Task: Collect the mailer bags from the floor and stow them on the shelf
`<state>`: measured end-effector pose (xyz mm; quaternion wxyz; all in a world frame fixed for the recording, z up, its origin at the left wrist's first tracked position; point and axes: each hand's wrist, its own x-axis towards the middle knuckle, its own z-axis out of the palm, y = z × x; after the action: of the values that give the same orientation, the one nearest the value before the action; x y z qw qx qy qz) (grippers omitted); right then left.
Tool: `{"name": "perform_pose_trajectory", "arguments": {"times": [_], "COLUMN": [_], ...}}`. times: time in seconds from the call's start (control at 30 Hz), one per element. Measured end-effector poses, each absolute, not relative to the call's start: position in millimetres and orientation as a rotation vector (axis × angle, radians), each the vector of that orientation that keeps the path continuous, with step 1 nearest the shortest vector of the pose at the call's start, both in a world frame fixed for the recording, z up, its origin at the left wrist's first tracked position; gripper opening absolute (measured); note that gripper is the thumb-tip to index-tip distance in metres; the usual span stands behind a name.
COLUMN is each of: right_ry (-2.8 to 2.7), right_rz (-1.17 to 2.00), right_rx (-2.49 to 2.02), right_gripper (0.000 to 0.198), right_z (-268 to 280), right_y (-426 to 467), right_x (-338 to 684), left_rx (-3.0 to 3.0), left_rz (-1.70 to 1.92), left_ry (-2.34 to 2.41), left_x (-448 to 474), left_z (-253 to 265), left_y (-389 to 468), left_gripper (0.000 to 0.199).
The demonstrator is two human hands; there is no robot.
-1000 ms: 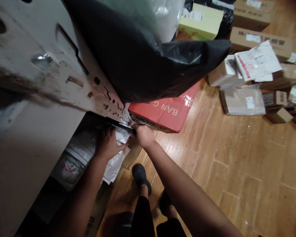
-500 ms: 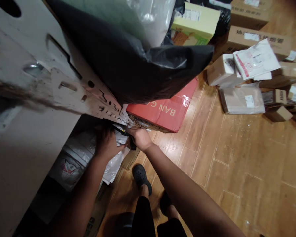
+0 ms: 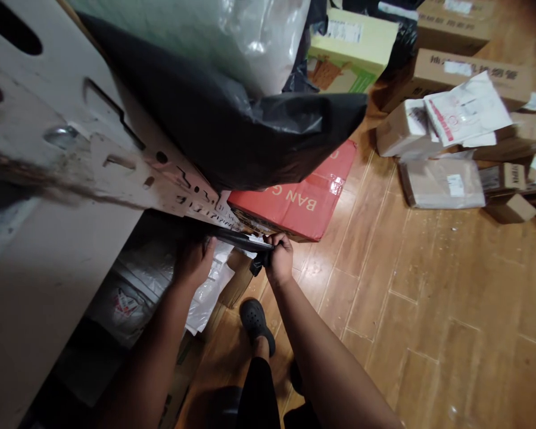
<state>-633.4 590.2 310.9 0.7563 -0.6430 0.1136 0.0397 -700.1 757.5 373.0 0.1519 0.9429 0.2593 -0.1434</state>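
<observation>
My right hand (image 3: 279,257) is closed on the end of a thin black plastic parcel (image 3: 241,240) that sticks out from under the white metal shelf post (image 3: 129,173). My left hand (image 3: 195,260) reaches into the dark shelf bay beside it, fingers spread on white poly mailers (image 3: 209,292); whether it also touches the black parcel I cannot tell. A red box (image 3: 301,199) lies on the floor just beyond my right hand, under a large black bag (image 3: 232,128).
A grey-white plastic bag (image 3: 232,36) sits above the black bag. A yellow-green box (image 3: 351,50) stands behind. Brown cartons (image 3: 469,71) and taped parcels (image 3: 442,182) are scattered at the right on the wooden floor (image 3: 429,310). My black shoe (image 3: 255,319) stands below.
My right hand has drawn back to the right from the shelf edge, pulling the thin black parcel out. My left hand stays in the shelf bay on the white mailers.
</observation>
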Motion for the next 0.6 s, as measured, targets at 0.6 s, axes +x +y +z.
{"name": "perform_pose_trajectory", "arguments": {"times": [0.6], "right_ry": [-0.368], "right_rz": [0.228], "right_rx": [-2.226], "right_gripper": [0.043], "right_z": [343], "right_y": [562], "right_x": [-640], "left_rx": [2.559], "left_rz": [-0.181], "left_ry": [1.072], "left_x": [-675], "left_z": [375], "left_y": [760], "left_gripper": [0.068]}}
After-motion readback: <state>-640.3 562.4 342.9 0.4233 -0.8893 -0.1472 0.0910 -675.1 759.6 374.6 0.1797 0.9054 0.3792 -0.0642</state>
